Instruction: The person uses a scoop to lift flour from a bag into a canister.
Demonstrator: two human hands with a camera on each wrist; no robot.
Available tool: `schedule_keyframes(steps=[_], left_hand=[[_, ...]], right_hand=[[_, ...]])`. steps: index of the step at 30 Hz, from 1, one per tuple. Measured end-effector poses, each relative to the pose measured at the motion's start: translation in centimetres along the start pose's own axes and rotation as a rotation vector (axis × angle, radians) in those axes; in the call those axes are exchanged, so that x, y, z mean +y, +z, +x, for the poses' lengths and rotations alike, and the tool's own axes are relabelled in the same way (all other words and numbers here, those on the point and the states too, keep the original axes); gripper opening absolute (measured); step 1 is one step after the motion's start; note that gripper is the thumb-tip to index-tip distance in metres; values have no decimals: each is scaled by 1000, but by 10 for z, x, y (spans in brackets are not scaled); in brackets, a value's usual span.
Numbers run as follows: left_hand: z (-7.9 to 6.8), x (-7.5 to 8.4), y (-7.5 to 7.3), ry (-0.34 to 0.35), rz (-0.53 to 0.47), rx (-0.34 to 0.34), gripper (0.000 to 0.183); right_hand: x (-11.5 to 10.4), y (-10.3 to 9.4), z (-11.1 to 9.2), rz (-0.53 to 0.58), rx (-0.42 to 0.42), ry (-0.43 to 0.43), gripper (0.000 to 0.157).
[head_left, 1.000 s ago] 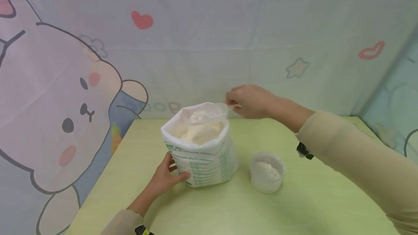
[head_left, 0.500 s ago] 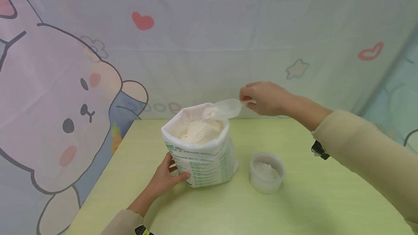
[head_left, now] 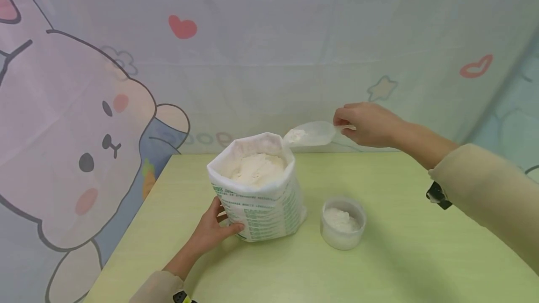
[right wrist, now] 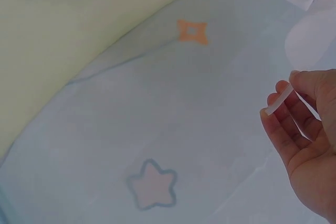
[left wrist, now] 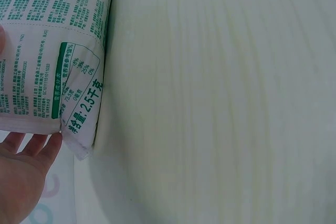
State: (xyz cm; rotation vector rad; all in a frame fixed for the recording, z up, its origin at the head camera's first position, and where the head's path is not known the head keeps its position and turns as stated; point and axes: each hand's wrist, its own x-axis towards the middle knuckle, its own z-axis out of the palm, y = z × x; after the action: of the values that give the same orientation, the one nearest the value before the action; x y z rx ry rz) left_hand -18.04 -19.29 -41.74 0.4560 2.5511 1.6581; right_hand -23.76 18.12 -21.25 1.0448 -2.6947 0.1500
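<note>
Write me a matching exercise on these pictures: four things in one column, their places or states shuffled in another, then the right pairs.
1. bag
2. scoop
3. round tub
4. left hand

A. standing on the table, to the right of the bag
B. holding the bag near its base
C. white with green print, open at the top
D. raised, held in the right hand

Pairs: 1-C, 2-D, 3-A, 4-B

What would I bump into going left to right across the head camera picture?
Big bunny → left hand → white bag of powder → see-through scoop → right hand → right sleeve.
</note>
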Motion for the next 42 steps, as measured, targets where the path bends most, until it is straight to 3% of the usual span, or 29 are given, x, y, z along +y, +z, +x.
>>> schedule_keyframes(steps=[8, 12, 14, 21, 25, 34, 42], left_hand=[[6, -25, -2, 23, 11, 18, 74], [6, -29, -2, 31, 5, 22, 74], [6, -29, -3, 42, 4, 22, 73], [-3, 2, -3, 0, -2, 0, 72], [-3, 1, -3, 10, 1, 3, 71], [6, -28, -2, 31, 13, 22, 73], [-1, -6, -3, 26, 4, -1, 71]], right_hand=[[15, 6, -21, 5, 14, 9, 15], [21, 11, -29, 17, 3, 28, 15], [23, 14, -32, 24, -2, 32, 15], [31, 32, -45, 30, -1, 41, 15], [35, 40, -52, 20, 9, 31, 16], [42, 51, -66, 23, -36, 2, 18], [44, 57, -74, -21, -87, 7, 20]])
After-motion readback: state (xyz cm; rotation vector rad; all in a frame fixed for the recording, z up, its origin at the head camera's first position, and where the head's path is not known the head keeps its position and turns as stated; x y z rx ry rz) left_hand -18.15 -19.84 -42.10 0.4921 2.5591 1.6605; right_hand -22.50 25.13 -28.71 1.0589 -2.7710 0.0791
